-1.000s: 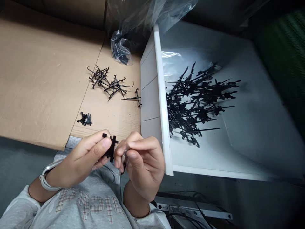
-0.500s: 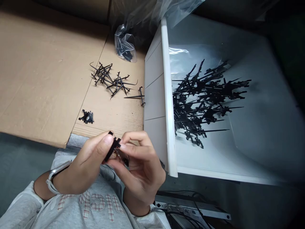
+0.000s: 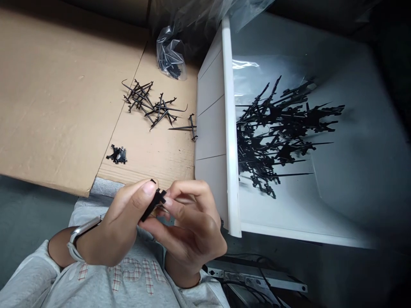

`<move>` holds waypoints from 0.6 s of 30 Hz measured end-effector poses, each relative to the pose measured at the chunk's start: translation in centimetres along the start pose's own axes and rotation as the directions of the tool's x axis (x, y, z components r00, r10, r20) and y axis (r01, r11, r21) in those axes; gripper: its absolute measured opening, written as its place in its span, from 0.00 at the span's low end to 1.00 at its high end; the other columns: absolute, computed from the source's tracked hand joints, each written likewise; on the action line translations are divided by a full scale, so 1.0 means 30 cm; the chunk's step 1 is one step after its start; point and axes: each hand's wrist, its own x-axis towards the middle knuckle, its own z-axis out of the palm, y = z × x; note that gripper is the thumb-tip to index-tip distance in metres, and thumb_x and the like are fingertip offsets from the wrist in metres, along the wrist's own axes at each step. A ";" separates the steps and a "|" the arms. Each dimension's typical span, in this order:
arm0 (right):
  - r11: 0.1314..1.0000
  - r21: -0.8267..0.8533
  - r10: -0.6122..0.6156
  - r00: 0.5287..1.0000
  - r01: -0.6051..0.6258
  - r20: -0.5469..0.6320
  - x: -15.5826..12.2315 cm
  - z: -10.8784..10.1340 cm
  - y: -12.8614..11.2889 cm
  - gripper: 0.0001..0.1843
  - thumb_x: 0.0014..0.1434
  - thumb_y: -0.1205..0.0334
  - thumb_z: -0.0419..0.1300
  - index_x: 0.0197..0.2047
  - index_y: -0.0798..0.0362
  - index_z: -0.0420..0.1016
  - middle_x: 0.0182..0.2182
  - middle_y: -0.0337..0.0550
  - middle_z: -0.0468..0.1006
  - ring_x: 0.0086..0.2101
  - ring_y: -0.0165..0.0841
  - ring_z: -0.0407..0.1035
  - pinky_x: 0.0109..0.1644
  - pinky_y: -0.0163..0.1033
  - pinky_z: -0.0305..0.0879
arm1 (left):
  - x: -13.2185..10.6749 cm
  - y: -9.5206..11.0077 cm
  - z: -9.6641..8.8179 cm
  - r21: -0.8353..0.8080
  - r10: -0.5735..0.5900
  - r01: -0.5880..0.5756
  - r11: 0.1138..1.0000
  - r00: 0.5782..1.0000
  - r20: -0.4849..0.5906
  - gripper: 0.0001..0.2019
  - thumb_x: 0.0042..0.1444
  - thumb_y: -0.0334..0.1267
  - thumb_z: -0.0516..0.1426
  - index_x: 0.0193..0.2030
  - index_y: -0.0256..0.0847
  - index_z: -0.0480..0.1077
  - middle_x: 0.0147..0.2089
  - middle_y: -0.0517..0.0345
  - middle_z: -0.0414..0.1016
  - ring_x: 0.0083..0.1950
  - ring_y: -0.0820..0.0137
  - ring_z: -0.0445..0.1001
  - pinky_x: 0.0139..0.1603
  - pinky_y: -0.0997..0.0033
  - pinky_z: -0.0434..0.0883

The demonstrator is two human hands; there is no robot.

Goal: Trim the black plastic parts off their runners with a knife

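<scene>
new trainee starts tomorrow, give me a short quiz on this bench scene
1. True or false: the bin is empty.
2. What do the left hand and right hand pinch between them? A) a screw B) a small black part C) a coin
3. Fill in: the loose pile left of the bin lies on the ____.

Key: 1 false, it holds black sprues; 2 B; 3 cardboard.
</scene>
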 end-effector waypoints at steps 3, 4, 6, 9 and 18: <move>0.997 -0.060 -0.053 0.999 0.053 -0.001 0.010 0.005 0.000 0.10 0.69 0.61 0.68 0.52 0.52 0.78 0.39 0.41 0.73 0.29 0.26 0.70 0.25 0.31 0.72 | 0.000 0.007 0.009 0.000 0.003 -0.003 1.000 1.000 0.002 0.24 0.71 0.51 0.59 0.25 0.45 0.57 0.24 0.67 0.50 0.26 0.72 0.50 0.27 0.70 0.57; 0.994 -0.087 -0.069 0.998 0.069 0.003 0.015 0.007 0.000 0.09 0.70 0.61 0.67 0.52 0.53 0.78 0.39 0.41 0.73 0.28 0.26 0.70 0.25 0.31 0.72 | 0.002 0.007 0.011 -0.006 0.005 -0.005 1.000 1.000 0.001 0.24 0.71 0.51 0.58 0.25 0.45 0.58 0.24 0.66 0.51 0.27 0.71 0.52 0.28 0.70 0.57; 0.985 -0.138 -0.102 0.995 0.102 0.005 0.023 0.010 -0.001 0.08 0.71 0.61 0.65 0.50 0.55 0.78 0.37 0.41 0.72 0.27 0.26 0.69 0.25 0.31 0.71 | 0.006 0.005 0.016 -0.021 0.014 -0.014 1.000 1.000 0.001 0.24 0.72 0.52 0.57 0.26 0.44 0.60 0.24 0.66 0.51 0.28 0.71 0.55 0.28 0.69 0.58; 0.970 -0.199 -0.141 0.990 0.140 0.009 0.029 0.015 0.002 0.08 0.74 0.60 0.61 0.48 0.56 0.77 0.35 0.41 0.71 0.27 0.26 0.68 0.25 0.31 0.70 | 0.013 0.001 0.020 -0.031 0.011 -0.011 0.999 1.000 -0.018 0.25 0.72 0.53 0.56 0.25 0.44 0.60 0.24 0.66 0.50 0.28 0.71 0.55 0.29 0.69 0.58; 0.971 -0.168 -0.169 0.985 0.170 0.021 0.019 0.017 0.032 0.09 0.72 0.59 0.64 0.49 0.55 0.75 0.35 0.42 0.72 0.28 0.26 0.67 0.25 0.30 0.67 | 0.012 0.001 0.010 -0.028 -0.042 0.041 0.999 0.999 -0.022 0.25 0.70 0.56 0.59 0.27 0.44 0.62 0.26 0.65 0.56 0.30 0.71 0.56 0.34 0.67 0.61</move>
